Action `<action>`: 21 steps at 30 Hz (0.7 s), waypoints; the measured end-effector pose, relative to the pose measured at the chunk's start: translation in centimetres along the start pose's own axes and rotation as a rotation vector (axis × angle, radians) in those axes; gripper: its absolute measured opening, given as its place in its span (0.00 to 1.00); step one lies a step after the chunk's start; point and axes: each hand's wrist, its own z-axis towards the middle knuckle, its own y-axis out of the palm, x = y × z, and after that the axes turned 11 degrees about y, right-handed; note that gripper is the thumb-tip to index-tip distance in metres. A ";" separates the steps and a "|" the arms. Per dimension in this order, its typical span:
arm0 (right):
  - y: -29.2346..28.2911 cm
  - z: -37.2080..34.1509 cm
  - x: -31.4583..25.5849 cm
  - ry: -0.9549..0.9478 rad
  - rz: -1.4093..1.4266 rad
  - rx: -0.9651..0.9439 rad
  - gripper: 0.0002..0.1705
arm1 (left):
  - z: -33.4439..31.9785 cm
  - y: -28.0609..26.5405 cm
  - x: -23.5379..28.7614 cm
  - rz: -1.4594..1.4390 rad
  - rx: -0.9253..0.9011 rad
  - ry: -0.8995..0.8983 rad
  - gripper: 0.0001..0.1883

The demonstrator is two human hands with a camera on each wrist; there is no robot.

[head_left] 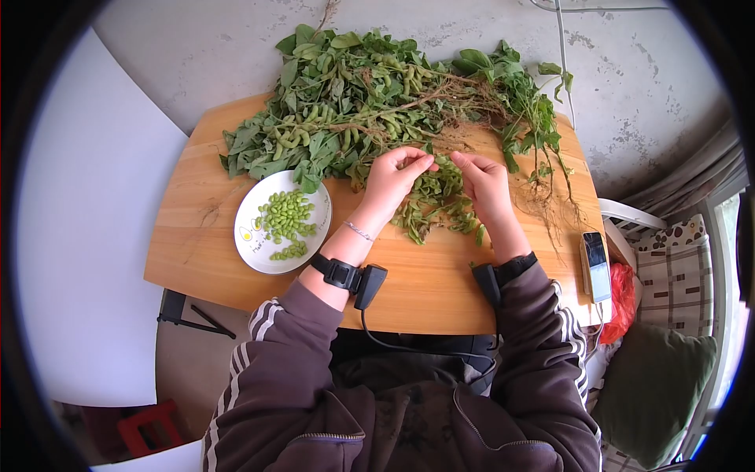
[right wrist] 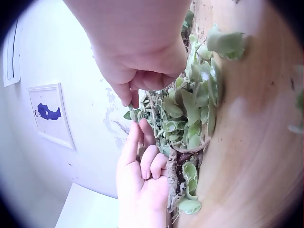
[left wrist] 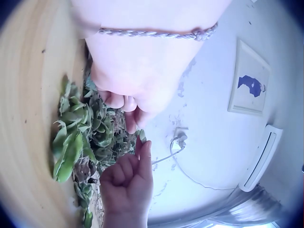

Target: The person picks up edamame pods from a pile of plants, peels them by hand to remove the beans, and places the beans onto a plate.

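Over the table, both hands meet fingertip to fingertip at a small green soybean pod. My left hand, with a braided bracelet at its wrist, pinches one end. At the other end the thumb and finger of my right hand pinch it, the remaining fingers curled inward. Below the hands lies a heap of split, emptied pods. To the left, a white plate bears many shelled green beans. The pod is mostly covered by fingertips in the head view.
A big pile of leafy soybean plants with pods covers the far side of the wooden table, its roots spreading right. A phone lies at the right edge. Beyond it is a chair with a green cushion.
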 end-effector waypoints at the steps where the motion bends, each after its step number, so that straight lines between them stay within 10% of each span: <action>1: 0.0 0.0 0.0 -0.005 0.008 0.000 0.16 | -0.1 0.1 0.5 -0.054 0.006 -0.032 0.13; 13: 0.6 -0.3 0.2 -0.374 -0.510 0.293 0.13 | -0.5 0.4 0.7 -0.052 0.000 -0.082 0.14; 21: 1.1 -0.9 -0.4 -0.382 -0.551 0.142 0.14 | -0.5 0.5 0.9 -0.078 -0.043 -0.109 0.12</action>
